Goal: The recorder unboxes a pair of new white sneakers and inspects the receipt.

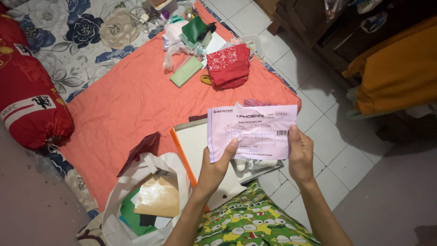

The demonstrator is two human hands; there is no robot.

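Above lap, over near edge of orange blanket (132, 105): one pink paper slip (252, 130) held flat, face up, for reading. Left hand (216, 166) pinches slip's lower left edge; right hand (300, 152) pinches right edge. Under slip: one white board (200, 146), orange-edged. Left: one white bag (136, 200) holding papers. Far edge: one red pouch (230, 66), one green wallet (193, 28).

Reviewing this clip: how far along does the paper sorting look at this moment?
Partly done, it seems. Already put away: papers and a brown envelope sit inside the white plastic bag. In hand: the left hand and right hand hold a pale pink printed slip up flat between them. Left: the pile of pouches and papers at the far end of the orange sheet looks unsorted.
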